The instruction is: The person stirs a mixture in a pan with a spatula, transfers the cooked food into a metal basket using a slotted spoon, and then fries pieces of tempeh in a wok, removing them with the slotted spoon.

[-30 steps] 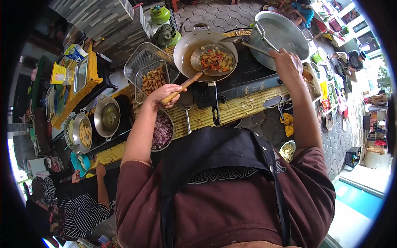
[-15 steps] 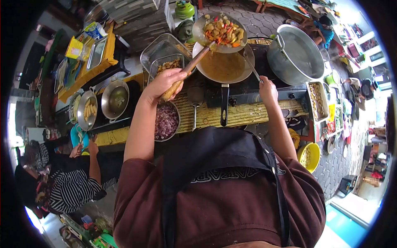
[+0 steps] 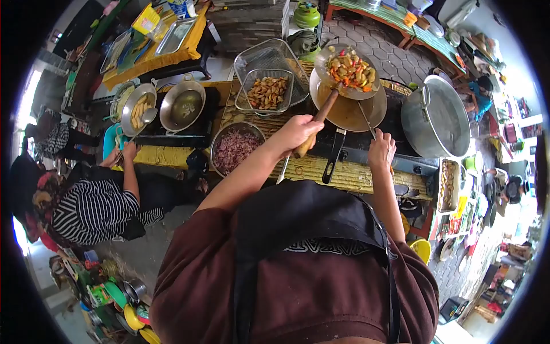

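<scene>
My left hand (image 3: 301,133) is closed around the wooden handle of a skimmer (image 3: 327,108). The skimmer's round bowl is full of fried pieces (image 3: 350,70) with red and orange bits, and it hangs over the far side of a frying pan (image 3: 378,109). Brown liquid (image 3: 337,119) lies in the pan, whose black handle (image 3: 330,163) points toward me. My right hand (image 3: 381,150) grips the thin metal handle of a utensil (image 3: 365,118). Its far end reaches over the pan near the skimmer; its head cannot be made out.
A big aluminium pot (image 3: 413,123) stands right of the pan. To the left are a wire basket (image 3: 246,108) of fried pieces, a bowl (image 3: 215,150) of chopped purplish food and two woks (image 3: 171,117). A co-worker in stripes (image 3: 94,209) works at the left stove.
My view has swung to the left, so the stove things sit further right. The skimmer stays over the pan. The co-worker's ladle now reaches into the left wok.
</scene>
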A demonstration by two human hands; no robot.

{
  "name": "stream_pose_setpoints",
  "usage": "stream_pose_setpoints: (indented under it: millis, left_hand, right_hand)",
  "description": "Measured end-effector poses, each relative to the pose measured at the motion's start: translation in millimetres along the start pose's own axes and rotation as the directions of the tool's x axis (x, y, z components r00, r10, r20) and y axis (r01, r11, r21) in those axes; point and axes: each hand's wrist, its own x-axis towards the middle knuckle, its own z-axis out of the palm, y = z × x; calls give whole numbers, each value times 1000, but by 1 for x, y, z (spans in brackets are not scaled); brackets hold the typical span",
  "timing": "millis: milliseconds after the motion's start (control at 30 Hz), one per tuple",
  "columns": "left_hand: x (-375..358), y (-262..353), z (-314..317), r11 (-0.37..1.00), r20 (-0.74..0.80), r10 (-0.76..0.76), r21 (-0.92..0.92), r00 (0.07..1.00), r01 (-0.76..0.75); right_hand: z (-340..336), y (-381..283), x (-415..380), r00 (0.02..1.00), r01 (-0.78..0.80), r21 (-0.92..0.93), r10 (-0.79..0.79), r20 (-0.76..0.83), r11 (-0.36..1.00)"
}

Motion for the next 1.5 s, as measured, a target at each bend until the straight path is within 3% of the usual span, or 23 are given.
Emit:
stream_pose_setpoints:
  millis: [67,100,167,233,300,367,400,433,467,500,567,633,767,833,900,1033,1100,1167,1200,1367,1400,1433,1500]
  left_hand:
    - [-1,2,9,999,-12,17,-27,1000,-18]
    - [-3,2,14,998,-14,37,-47,999,-38]
    - [-3,-5,24,997,-30,75,-20,997,-76]
    - [0,-17,35,990,-45,124,-63,991,-127]
    - [8,-35,43,987,-65,144,-63,987,-148]
    - [13,-59,45,967,-167,208,181,964,-177]
    - [-3,-46,48,981,-82,188,67,979,-183]
    - [-5,-49,47,956,-95,214,225,972,-189]
    - [-9,-45,45,928,-49,295,251,954,-274]
    - [8,-65,51,831,-123,549,180,827,-526]
    - [-6,-40,49,928,-107,341,196,934,-316]
    - [6,-45,52,883,-92,460,147,883,-445]
    - [17,-61,47,919,3,383,106,924,-381]
    - [5,-58,43,938,16,341,64,940,-341]
    - [-8,-59,42,989,114,130,-84,985,-120]
    - [-6,-66,30,968,285,240,8,928,-252]
    - [-30,-44,19,980,329,201,-58,923,-192]
    - [-38,-42,0,999,295,39,-8,955,-39]
    - [-32,-54,-10,993,239,-79,102,968,56]
    - [-61,-170,-63,988,-7,-155,6,988,155]
    - [-81,-171,-63,988,-86,-116,93,990,124]
    - [-85,-208,-76,961,-84,61,274,995,-36]
    - [-117,-280,-96,741,-281,-14,641,960,198]
  right_hand:
    - [-11,-12,1,977,144,173,-112,-183,974]
    - [-17,-22,2,991,126,400,-97,-94,908]
    - [-24,-56,-3,968,-234,906,1,250,352]
    - [-34,-76,-6,828,-553,782,-292,478,-289]
    - [-34,-101,-11,804,-589,616,-309,507,-522]
    - [-23,-106,-14,747,-641,549,-273,606,-536]
    - [-19,-105,-15,739,-653,569,-252,625,-500]
    - [-15,-106,-14,732,-665,587,-247,634,-461]
    - [-21,-112,-12,730,-663,605,-201,653,-440]
    - [-10,-105,-5,728,-678,615,-251,638,-402]
    - [-19,-109,1,776,-623,703,-155,612,-344]
    - [-22,-110,13,797,-596,728,-145,586,-338]
    - [-21,-111,8,842,-538,813,-183,507,-223]
    - [-23,-115,-7,821,-569,798,-89,563,-201]
    - [-10,-105,-9,797,-599,788,-191,572,-139]
    - [-36,-105,-4,836,-525,851,-199,511,-20]
    - [-74,-116,1,861,-489,866,-217,460,-104]
    - [-81,-108,14,891,-433,883,-232,389,-180]
    - [-97,-111,16,873,-483,862,-159,461,-153]
    - [-86,-83,19,784,-610,789,-197,589,-69]
    - [-75,-73,19,757,-641,765,-213,618,-60]
    - [-64,-64,17,727,-671,739,-238,644,-52]
    - [-53,-54,10,679,-714,699,-212,703,31]
